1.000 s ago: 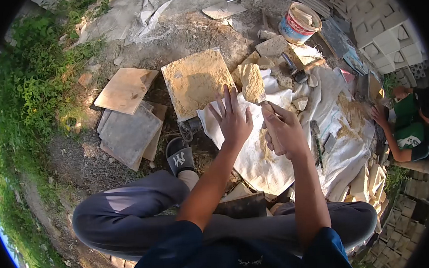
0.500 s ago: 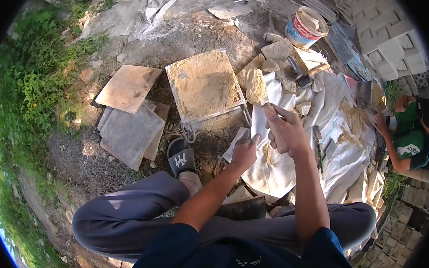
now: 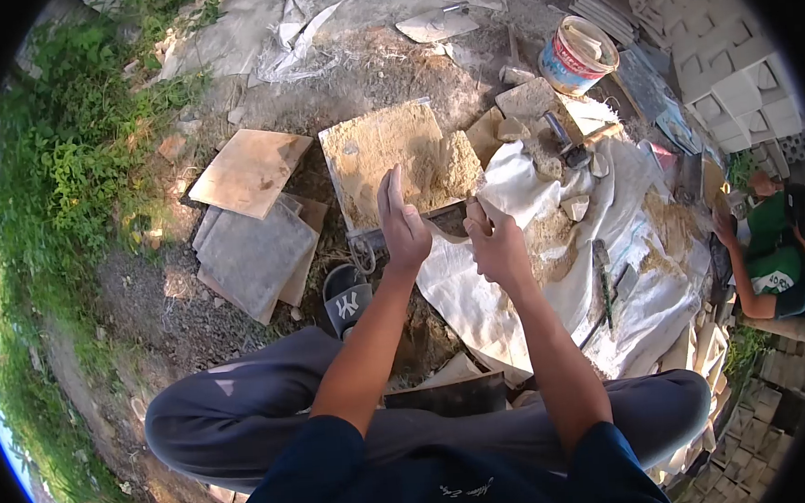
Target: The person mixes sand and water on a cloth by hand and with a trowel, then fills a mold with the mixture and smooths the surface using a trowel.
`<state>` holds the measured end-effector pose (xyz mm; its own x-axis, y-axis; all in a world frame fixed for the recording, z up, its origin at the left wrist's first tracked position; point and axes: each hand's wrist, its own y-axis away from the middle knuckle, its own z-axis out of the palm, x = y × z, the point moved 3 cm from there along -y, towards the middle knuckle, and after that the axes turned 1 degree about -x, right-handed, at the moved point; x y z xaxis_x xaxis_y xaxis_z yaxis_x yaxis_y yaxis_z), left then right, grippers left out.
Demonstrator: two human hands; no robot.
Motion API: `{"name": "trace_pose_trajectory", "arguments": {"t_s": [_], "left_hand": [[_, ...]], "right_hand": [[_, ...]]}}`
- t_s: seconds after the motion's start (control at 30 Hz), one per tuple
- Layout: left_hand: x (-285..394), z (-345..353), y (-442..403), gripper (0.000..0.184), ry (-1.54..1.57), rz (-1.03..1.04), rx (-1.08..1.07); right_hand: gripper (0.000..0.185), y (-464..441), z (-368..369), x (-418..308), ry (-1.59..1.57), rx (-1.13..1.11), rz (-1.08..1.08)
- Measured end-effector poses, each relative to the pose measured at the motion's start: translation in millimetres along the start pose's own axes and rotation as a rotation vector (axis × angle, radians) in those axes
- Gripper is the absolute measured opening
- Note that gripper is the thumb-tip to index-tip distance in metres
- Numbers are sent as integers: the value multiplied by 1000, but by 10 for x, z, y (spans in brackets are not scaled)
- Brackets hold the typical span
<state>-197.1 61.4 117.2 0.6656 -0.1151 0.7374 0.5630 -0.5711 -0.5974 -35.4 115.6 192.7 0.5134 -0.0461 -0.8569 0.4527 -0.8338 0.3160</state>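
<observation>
My right hand [image 3: 499, 246] is closed round the handle of a trowel [image 3: 479, 190], most of which is hidden. A rough lump of sandy yellow mortar [image 3: 459, 163] covers the blade, over the right edge of a square frame or tray [image 3: 336, 196]. A layer of the same crumbly mix [image 3: 382, 142] is spread across that square. My left hand [image 3: 405, 222] is raised at its near edge, palm turned sideways and fingers stretched out, holding nothing. A wire loop [image 3: 362, 256] sticks out at the square's near left corner.
Square tiles [image 3: 254, 261] lie stacked left of the mould. On the right are a white sheet [image 3: 479, 293], a hammer [image 3: 569, 144], stone pieces [image 3: 527, 98] and a paint bucket [image 3: 578, 54]. Another person [image 3: 773, 247] sits at far right. Plants [image 3: 74, 161] grow at left.
The lump on the trowel has moved left, from beside the square to over its right edge. My left hand has left the white sheet, risen toward the square and opened.
</observation>
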Motion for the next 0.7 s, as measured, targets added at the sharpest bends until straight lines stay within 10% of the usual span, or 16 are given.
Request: {"name": "trace_pose_trajectory", "arguments": {"t_s": [0.23,0.63,0.7], "left_hand": [[-117,225,-56,57,-25,-182,-192],[-453,-522,-179,68,-166,-229,226],[-559,-579,-221,68,-168,-305,249]], "right_hand": [[66,105,372,85,475,105,-229],[50,145,356,49,14,332,-382],[49,182,328,-63,-499,9,218]]}}
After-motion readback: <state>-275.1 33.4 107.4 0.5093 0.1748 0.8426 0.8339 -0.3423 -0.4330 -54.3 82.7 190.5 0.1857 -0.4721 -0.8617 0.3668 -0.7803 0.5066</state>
